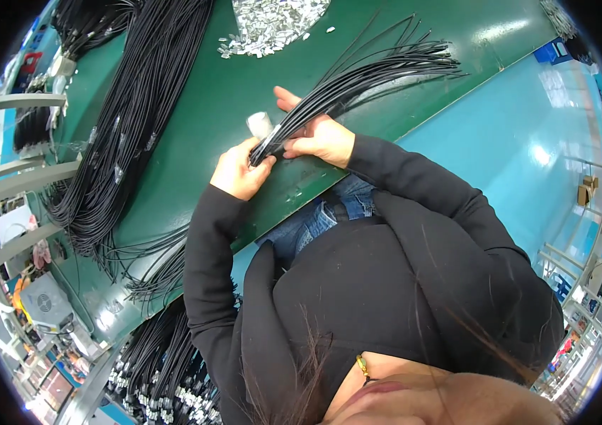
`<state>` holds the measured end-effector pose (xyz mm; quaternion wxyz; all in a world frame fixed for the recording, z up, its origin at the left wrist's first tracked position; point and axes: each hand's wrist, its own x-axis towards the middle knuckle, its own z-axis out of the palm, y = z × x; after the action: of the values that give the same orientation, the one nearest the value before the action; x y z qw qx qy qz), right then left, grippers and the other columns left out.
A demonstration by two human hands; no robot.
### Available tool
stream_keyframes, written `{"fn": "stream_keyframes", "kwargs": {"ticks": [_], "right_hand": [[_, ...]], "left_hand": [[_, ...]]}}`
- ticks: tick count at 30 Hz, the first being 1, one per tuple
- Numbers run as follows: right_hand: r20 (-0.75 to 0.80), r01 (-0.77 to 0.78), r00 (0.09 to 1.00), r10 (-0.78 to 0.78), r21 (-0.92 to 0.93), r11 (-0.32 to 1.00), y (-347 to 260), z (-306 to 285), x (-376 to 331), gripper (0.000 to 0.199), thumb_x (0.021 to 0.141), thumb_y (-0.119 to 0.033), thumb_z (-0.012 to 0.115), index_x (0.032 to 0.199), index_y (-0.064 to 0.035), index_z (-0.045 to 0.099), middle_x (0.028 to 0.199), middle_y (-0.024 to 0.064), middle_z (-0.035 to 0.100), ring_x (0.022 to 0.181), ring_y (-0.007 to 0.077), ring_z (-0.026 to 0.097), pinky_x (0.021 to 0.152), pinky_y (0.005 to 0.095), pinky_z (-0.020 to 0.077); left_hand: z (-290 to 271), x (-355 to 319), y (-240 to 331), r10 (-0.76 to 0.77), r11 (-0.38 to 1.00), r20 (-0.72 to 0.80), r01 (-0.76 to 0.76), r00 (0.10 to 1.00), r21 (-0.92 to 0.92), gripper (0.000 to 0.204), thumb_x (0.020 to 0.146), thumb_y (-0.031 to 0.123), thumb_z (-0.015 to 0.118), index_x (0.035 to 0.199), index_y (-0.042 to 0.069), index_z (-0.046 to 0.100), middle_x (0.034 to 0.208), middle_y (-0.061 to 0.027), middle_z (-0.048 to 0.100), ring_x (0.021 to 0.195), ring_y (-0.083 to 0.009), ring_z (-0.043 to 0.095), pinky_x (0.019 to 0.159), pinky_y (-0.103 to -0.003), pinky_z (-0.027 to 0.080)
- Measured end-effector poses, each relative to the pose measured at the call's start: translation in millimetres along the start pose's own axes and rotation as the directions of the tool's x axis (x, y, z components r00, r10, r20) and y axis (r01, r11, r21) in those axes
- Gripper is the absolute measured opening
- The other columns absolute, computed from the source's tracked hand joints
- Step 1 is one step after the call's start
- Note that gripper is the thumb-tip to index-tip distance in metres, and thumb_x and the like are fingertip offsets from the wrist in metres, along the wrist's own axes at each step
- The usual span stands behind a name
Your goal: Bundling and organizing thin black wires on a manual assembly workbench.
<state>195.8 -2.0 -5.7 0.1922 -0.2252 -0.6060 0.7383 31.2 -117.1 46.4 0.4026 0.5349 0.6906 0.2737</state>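
A bundle of thin black cables (358, 83) lies across both my hands above the green table. My left hand (239, 170) is closed round the bundle's gathered near end, thumb pressed against it. Farther along, my right hand (321, 140) holds the bundle between thumb and fingers, with the index finger stretched out behind it. The loose cable ends fan out toward the upper right. A white roll-like object (259, 125) is just behind my left hand, partly covered; I cannot tell whether a finger touches it.
The green table (195, 92) bears a pile of small white and clear connector pieces (273, 25) at the back. A long thick bundle of black cables (138, 106) stretches along the left. More cables with white ends (166, 382) hang at lower left, near a grey machine (44, 301).
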Motion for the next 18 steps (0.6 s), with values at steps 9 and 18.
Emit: {"fn": "stream_keyframes", "kwargs": {"ticks": [9, 18], "right_hand": [[0.247, 0.202, 0.954, -0.170, -0.113, 0.973, 3, 6, 13, 0.033, 0.081, -0.010, 0.063, 0.113, -0.0081, 0.055, 0.109, 0.0052, 0.054, 0.096, 0.0144, 0.055, 0.082, 0.0290, 0.0465], [0.059, -0.316, 0.947, 0.315, 0.010, 0.949, -18, 23, -8, 0.015, 0.086, -0.019, 0.056, 0.092, -0.0072, 0.064, 0.075, -0.0047, 0.058, 0.068, 0.0027, 0.052, 0.053, 0.0203, 0.0422]], "left_hand": [[-10, -5, 5, -0.097, 0.981, 0.218, 0.130, 0.971, -0.144, 0.018, 0.082, 0.015, 0.062, 0.094, 0.003, 0.057, 0.059, 0.0052, 0.048, 0.044, -0.0040, 0.043, 0.040, -0.020, 0.034], [-5, 2, -5, -0.036, 0.999, 0.035, 0.036, 0.999, 0.003, 0.019, 0.079, 0.014, 0.064, 0.092, 0.002, 0.057, 0.059, -0.0021, 0.051, 0.047, -0.0119, 0.049, 0.045, -0.026, 0.040]]}}
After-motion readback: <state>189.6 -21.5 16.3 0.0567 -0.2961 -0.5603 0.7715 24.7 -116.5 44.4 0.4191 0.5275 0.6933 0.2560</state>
